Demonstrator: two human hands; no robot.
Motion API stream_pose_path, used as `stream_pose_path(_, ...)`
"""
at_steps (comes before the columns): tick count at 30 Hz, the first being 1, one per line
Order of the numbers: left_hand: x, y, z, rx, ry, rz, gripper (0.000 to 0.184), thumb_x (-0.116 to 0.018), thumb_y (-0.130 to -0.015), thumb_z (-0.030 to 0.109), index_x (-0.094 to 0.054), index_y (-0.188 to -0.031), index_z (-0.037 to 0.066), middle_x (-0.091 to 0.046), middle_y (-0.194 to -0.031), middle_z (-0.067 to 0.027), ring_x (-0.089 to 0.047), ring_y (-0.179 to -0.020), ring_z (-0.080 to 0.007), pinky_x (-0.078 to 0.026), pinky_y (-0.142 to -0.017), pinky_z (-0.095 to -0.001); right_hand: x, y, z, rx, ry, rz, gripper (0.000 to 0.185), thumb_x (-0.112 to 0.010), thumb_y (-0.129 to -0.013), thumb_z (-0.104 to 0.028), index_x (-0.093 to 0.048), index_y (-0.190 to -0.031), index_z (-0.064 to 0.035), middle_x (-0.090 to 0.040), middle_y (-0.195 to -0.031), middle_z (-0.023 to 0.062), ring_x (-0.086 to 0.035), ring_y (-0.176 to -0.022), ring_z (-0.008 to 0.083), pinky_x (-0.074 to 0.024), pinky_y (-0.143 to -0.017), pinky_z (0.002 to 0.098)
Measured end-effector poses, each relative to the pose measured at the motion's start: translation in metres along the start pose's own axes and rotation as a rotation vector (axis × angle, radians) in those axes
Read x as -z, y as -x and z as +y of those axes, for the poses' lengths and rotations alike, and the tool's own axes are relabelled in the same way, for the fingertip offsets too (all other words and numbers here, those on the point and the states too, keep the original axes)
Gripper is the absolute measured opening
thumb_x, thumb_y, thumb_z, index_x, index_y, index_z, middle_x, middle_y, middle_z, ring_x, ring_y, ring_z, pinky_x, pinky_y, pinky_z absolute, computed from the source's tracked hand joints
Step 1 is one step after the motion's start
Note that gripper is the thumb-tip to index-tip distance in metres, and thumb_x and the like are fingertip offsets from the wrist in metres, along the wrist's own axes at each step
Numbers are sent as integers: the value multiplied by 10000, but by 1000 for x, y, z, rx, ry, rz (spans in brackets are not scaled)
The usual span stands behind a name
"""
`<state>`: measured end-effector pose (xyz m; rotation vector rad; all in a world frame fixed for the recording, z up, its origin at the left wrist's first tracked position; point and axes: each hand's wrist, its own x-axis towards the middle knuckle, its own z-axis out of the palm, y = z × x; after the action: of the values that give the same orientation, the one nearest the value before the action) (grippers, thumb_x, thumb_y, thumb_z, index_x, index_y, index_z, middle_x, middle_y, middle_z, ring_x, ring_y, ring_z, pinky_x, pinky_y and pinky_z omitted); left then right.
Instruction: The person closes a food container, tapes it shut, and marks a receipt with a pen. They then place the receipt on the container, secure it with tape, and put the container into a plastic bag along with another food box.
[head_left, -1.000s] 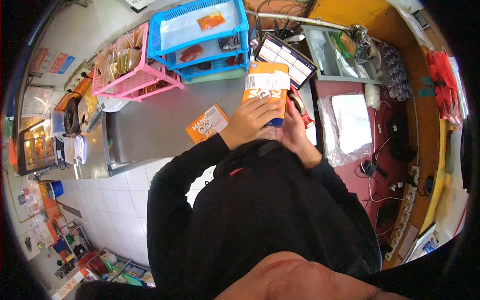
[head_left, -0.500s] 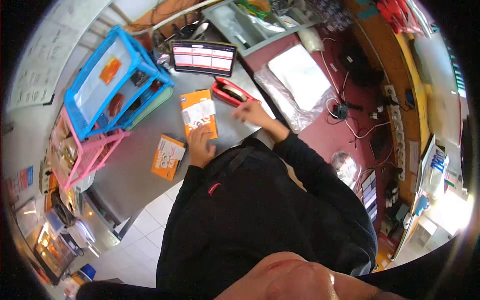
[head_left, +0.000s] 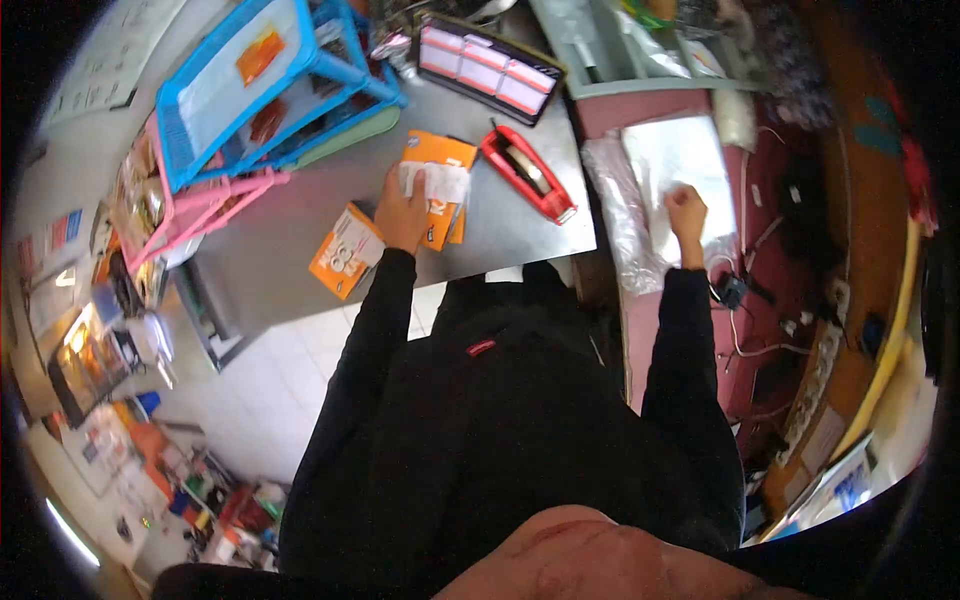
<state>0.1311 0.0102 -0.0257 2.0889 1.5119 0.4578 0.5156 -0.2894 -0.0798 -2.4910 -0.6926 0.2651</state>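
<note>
My left hand (head_left: 402,215) is at the left edge of an orange-and-white printed box (head_left: 450,185) on the metal table, one finger lying over its pale label and the others along its side. Orange edges at its lower right hint at another box beneath. A second orange box (head_left: 345,252) lies to the left of my wrist. My right hand (head_left: 687,215) is over a stack of white plastic sheets or bags (head_left: 665,150), its fingers curled in; whether it pinches the top one I cannot tell. Between the hands lies a red tape dispenser (head_left: 528,175).
A lit tablet (head_left: 488,68) stands at the table's back. Blue (head_left: 235,110) and pink baskets (head_left: 215,215) stand at the left. A grey divided tray (head_left: 640,85) is at the back right; cables and a power strip (head_left: 810,395) lie along the right.
My right hand has moved from beside the tape dispenser to the white plastic stack on the right. My left hand has shifted to the box's left edge. The camera view has turned and shifted.
</note>
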Motion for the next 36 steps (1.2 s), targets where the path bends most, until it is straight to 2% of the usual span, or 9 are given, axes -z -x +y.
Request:
stream_pose_path(10,-6,-1,-23,-114,184,116,460,-415,-935,413,-548,-1137,22,-596,-1079,-184,-589,-950,-343,-449,-832,-387,17,-9,7,178,74,-300,150,-614,-749,-45,-626,-897,-20,-594,-737,59,-568,-669,126,-472,-632,275)
stream_pose_path(18,-8,0,-31,-141,585,513,514,-354,-945,447,-605,-1013,5,-591,-978,-162,-573,-896,-270,-447,-778,-343,12,-14,9,334,168,44,169,-539,-872,-122,-616,-920,20,-605,-753,93,-571,-687,139,-462,-655,273)
stream_pose_path(21,17,10,-10,-327,377,706,419,-398,-926,380,-613,-950,22,-611,-914,-138,-581,-823,-265,-440,-738,-340,43,-9,-9,-59,-335,76,230,-504,-912,-182,-584,-970,26,-606,-832,86,-596,-801,188,-484,-674,308)
stream_pose_path(25,-6,56,54,-378,861,394,46,-590,-797,114,-603,-803,70,-625,-763,-67,-591,-696,-252,-440,-631,-342,101,2,-42,77,-297,155,304,-460,-949,-258,-568,-965,27,-590,-891,93,-585,-832,217,-496,-699,322)
stream_pose_path(26,-54,65,43,-721,862,265,44,-617,-754,39,-599,-769,76,-624,-758,-68,-596,-659,-248,-449,-596,-344,102,13,-94,-61,-579,297,330,-452,-957,-264,-566,-979,45,-601,-935,124,-587,-855,229,-497,-728,327)
stream_pose_path(27,-27,71,85,-422,987,118,52,-573,-817,38,-612,-794,62,-609,-763,-73,-584,-654,-214,-445,-592,-351,110,11,-103,-24,-341,350,343,-443,-963,-266,-564,-992,54,-603,-960,138,-585,-862,227,-496,-732,321)
stream_pose_path(32,-87,106,142,-211,1047,-609,167,-621,-842,181,-576,-955,66,-577,-801,-51,-578,-720,-202,-450,-650,-317,131,8,-100,-32,-42,450,341,-435,-970,-245,-561,-1039,64,-608,-995,139,-584,-853,206,-492,-705,296)
stream_pose_path(34,-102,119,158,-204,1078,-641,286,-627,-836,244,-545,-1060,85,-565,-887,-60,-558,-803,-192,-450,-709,-328,156,9,-111,-96,-302,616,308,-433,-966,-227,-568,-1045,39,-605,-996,129,-582,-849,201,-489,-678,299)
stream_pose_path(36,-114,126,174,-201,1115,-673,355,-627,-841,276,-528,-1124,86,-569,-982,-72,-554,-848,-188,-454,-744,-319,195,15,-119,9,-52,580,339,-419,-954,-253,-535,-1150,-3,-588,-1064,122,-587,-894,214,-506,-703,312)
